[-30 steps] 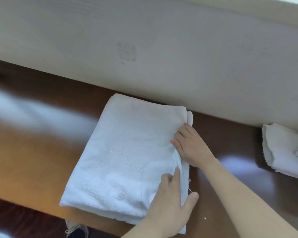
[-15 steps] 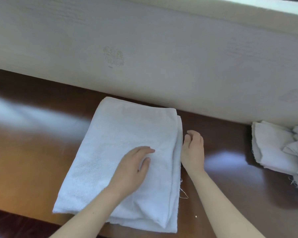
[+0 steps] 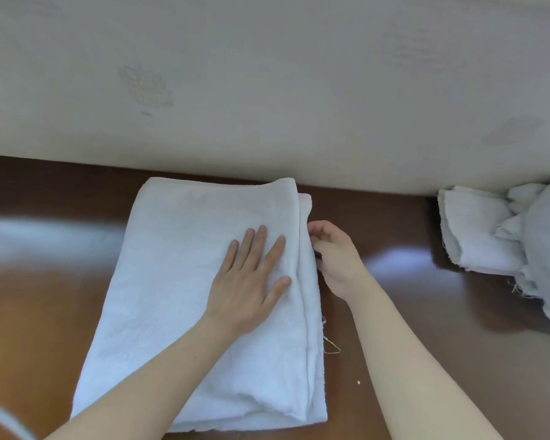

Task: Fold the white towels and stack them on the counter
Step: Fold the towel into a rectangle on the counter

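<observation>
A white towel (image 3: 172, 281), folded into a long rectangle, lies on the glossy brown counter (image 3: 45, 296), its far end close to the wall. My left hand (image 3: 251, 281) lies flat on the towel's right half with fingers spread. My right hand (image 3: 334, 255) is at the towel's right edge, fingers curled against the layered edge and pinching it. More white towels (image 3: 483, 233) lie crumpled at the far right of the counter against the wall.
A cream wall (image 3: 267, 90) with faint marks runs along the back of the counter. Loose threads (image 3: 331, 347) hang from the folded towel's right edge. Bare counter lies left of the towel and between the towel and the crumpled pile.
My left hand slid from the towel's near right corner up onto its middle and flattened. My right hand left the top layer, dropped beside the towel, then curled onto its right edge.
</observation>
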Motion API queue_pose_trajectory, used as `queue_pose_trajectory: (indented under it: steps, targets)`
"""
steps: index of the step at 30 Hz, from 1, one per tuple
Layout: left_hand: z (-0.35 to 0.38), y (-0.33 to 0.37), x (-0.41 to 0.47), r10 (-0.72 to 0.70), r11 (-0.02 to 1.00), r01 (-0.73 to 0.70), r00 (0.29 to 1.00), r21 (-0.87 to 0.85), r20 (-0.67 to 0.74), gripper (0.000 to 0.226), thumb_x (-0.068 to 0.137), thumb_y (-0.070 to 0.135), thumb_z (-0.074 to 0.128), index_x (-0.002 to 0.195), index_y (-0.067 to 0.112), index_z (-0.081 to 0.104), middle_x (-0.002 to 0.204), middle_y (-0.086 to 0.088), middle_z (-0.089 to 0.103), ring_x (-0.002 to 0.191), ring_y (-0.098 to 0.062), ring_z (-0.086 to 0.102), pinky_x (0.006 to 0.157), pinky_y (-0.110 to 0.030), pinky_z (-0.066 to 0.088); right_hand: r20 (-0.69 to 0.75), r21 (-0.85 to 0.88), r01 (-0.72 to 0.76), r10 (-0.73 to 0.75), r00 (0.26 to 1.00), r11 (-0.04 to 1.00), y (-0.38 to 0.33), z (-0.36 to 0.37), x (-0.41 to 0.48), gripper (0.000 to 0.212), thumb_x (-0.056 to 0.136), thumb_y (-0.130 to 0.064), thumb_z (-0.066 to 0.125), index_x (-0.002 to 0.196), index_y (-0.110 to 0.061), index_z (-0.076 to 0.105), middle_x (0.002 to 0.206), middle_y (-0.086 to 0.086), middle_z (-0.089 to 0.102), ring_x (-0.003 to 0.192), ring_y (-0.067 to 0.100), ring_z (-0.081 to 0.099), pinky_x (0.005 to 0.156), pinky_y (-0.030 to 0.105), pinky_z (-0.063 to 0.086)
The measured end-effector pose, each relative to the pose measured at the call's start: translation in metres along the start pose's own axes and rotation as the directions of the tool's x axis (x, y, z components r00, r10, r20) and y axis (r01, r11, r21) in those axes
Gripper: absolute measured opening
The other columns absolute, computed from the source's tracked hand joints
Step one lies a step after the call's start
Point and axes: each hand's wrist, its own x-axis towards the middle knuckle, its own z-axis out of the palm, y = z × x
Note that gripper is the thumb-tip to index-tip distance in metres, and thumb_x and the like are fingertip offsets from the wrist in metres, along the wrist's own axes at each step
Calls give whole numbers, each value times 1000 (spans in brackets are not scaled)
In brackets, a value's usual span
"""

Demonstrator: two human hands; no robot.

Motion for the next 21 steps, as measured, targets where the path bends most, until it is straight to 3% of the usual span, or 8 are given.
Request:
queue_pose_trajectory:
  steps: [3,5,10,12,14,17,19,21]
  targets:
    - [-9,-3,32,-18,999,16,1000,-48,-23,73,91,69,-10,156,35,-12,165,1,-15,152,-18,-16,122,-37,-11,38,132,-52,47,998,990,-3,8,2,11,96,-3,55,105,-9,59,98,11,72,83,23,65,75,37,55]
    - [-13,-7,50,-17,997,14,999,-73,-40,73,90,70,-8,155,36,-14,166,0,-14,153,-18,-14,123,-39,-9,60,208,-108,97,993,972,-5,12,2,23,95,-7,61,117,-7,56,102,11,73,83,19,70,72,32,57]
    - [-19,-20,83,-13,992,0,995,-126,-102,70,91,70,-3,153,38,-16,167,-4,-6,153,-20,-7,124,-39,-3,201,297,-215,159,967,930,-3,7,5,55,91,-17,71,140,-8,47,121,15,69,112,27,67,96,41,53]
    - [-17,-21,87,-11,993,-4,993,-121,-120,70,92,69,-3,153,37,-15,167,-4,-5,154,-19,-7,124,-40,-1,235,216,-216,164,958,952,-1,4,6,44,91,-23,70,131,-8,60,123,19,67,116,34,63,105,46,46]
    - [-15,-21,85,-5,993,-11,990,-117,-140,70,93,68,-4,153,36,-15,167,-4,-4,154,-19,-6,124,-39,-1,230,152,-199,161,960,968,-1,3,5,29,91,-28,70,115,-11,72,120,22,67,106,35,63,93,46,45]
    - [-16,-20,83,-11,984,-20,984,-175,-178,72,92,69,-5,155,33,-12,167,-4,-4,153,-17,-7,124,-36,-2,130,180,-110,87,988,977,-2,8,2,15,91,-20,70,101,-9,71,101,13,74,89,23,68,80,36,54]
    - [-18,-21,83,-35,974,-11,980,-228,-196,75,92,69,-6,156,30,-9,167,-3,-6,153,-16,-8,123,-33,-4,-14,152,48,-47,999,987,-2,14,3,4,88,-14,72,90,-12,69,92,10,72,82,18,66,79,35,55]
    - [-18,-21,83,-48,973,3,981,-231,-189,77,92,68,-7,157,28,-8,167,-3,-8,153,-16,-9,123,-33,-4,-196,35,195,-185,963,980,-1,18,5,8,87,-11,70,83,-17,68,86,6,71,77,12,62,75,32,53]
